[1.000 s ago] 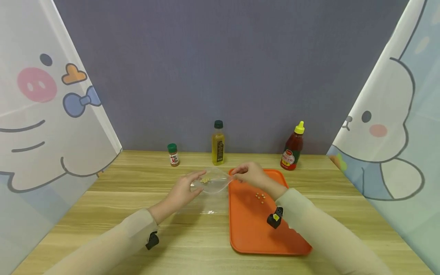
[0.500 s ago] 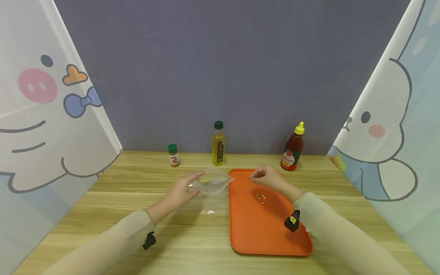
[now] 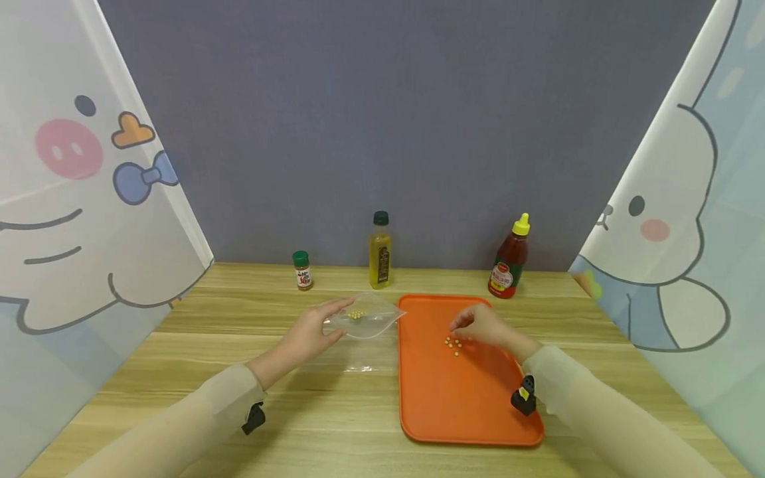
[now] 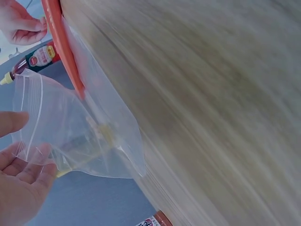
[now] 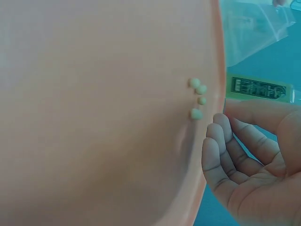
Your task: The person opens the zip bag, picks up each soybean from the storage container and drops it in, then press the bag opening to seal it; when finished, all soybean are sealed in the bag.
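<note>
A clear zip-lock bag lies on the wooden table with its mouth spread and a small cluster of pale yellow beans inside. My left hand holds the left end of the bag's mouth; in the left wrist view the thumb is at the zip edge and the fingers show through the film. On the orange tray sit several loose beans. My right hand is low over the tray, fingertips right by these beans. The right wrist view shows its fingers loosely bent, with no bean visible between thumb and fingers.
Along the back stand a small green-capped spice jar, a bottle of yellow oil and a red sauce bottle with a yellow nozzle. A grey panel rises behind them, with cartoon-printed cloths at both sides.
My right hand has left the bag's right corner and moved right and toward me, down to the beans on the tray. The left hand has stayed at the bag, sliding slightly left.
</note>
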A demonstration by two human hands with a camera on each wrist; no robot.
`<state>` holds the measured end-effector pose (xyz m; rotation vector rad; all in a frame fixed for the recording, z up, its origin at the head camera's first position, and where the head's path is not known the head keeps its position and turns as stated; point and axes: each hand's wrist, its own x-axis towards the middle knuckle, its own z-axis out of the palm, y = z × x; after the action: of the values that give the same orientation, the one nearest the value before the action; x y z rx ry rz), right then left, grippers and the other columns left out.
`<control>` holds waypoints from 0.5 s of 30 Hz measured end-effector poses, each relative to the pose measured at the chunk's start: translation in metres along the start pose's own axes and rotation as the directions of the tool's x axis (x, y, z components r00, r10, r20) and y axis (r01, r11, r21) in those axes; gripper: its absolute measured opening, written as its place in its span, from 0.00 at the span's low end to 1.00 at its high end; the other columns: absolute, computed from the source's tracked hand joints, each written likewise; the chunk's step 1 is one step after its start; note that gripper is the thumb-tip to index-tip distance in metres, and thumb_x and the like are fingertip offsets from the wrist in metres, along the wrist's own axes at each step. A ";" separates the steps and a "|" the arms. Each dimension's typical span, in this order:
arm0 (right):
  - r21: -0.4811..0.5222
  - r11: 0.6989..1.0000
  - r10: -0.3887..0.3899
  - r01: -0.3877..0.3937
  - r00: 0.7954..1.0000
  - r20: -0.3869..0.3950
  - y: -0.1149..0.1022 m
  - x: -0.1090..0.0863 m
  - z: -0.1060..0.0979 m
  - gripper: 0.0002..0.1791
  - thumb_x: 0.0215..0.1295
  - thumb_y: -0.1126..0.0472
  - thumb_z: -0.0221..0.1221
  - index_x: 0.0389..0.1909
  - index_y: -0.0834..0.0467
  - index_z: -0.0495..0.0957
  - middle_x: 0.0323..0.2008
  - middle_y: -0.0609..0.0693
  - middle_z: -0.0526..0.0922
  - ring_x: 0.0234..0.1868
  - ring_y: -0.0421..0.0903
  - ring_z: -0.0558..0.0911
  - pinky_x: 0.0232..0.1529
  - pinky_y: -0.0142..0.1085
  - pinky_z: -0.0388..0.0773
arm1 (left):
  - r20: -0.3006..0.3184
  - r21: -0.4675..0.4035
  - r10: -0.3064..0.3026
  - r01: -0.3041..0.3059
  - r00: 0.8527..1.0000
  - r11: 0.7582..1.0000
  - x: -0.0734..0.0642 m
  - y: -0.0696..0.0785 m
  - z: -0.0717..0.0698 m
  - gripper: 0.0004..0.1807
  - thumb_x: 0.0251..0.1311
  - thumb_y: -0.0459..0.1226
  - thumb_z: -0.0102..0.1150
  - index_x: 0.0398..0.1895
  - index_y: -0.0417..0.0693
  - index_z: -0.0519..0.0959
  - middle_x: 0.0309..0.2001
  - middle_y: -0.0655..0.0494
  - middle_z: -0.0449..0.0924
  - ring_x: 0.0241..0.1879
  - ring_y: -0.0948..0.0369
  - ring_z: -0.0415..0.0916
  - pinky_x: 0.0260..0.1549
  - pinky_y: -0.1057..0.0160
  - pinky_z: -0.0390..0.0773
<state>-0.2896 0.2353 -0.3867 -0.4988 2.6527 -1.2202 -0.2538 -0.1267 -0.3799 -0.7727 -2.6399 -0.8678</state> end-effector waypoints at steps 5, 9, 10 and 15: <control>0.016 1.000 -0.012 0.012 0.999 0.037 0.001 0.002 0.004 0.08 0.57 0.71 0.64 0.36 0.71 0.83 0.31 0.60 0.87 0.22 0.41 0.78 0.24 0.32 0.77 | 0.007 -0.012 0.006 -0.006 1.000 1.000 -0.001 -0.002 -0.002 0.36 0.53 0.30 0.68 0.68 0.47 0.69 0.64 0.44 0.73 0.60 0.45 0.74 0.60 0.47 0.75; 0.008 1.000 -0.003 0.003 0.998 0.058 0.002 0.005 0.006 0.06 0.56 0.71 0.65 0.35 0.70 0.83 0.30 0.58 0.87 0.20 0.39 0.76 0.22 0.31 0.76 | 0.011 -0.012 0.008 -0.008 1.000 1.000 -0.003 -0.004 -0.002 0.36 0.54 0.30 0.68 0.68 0.48 0.69 0.64 0.46 0.73 0.59 0.46 0.75 0.59 0.47 0.76; 0.002 1.000 -0.002 0.001 0.998 0.064 0.003 0.006 0.007 0.06 0.56 0.71 0.65 0.34 0.70 0.83 0.29 0.58 0.87 0.20 0.39 0.76 0.22 0.30 0.75 | 0.011 -0.011 0.009 -0.009 1.000 1.000 -0.003 -0.005 -0.002 0.36 0.54 0.30 0.68 0.68 0.48 0.69 0.64 0.46 0.73 0.59 0.47 0.75 0.58 0.48 0.76; -0.047 0.999 0.013 -0.010 0.999 0.053 0.003 0.009 0.009 0.05 0.55 0.71 0.66 0.33 0.68 0.84 0.28 0.56 0.87 0.21 0.38 0.76 0.23 0.28 0.74 | 0.005 -0.005 0.013 -0.013 1.000 1.000 -0.004 -0.005 -0.003 0.35 0.54 0.31 0.68 0.68 0.48 0.69 0.64 0.46 0.73 0.58 0.47 0.76 0.58 0.47 0.77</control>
<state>-0.2959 0.2276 -0.3949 -0.5149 2.6412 -1.1285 -0.2535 -0.1336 -0.3812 -0.7930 -2.6354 -0.8700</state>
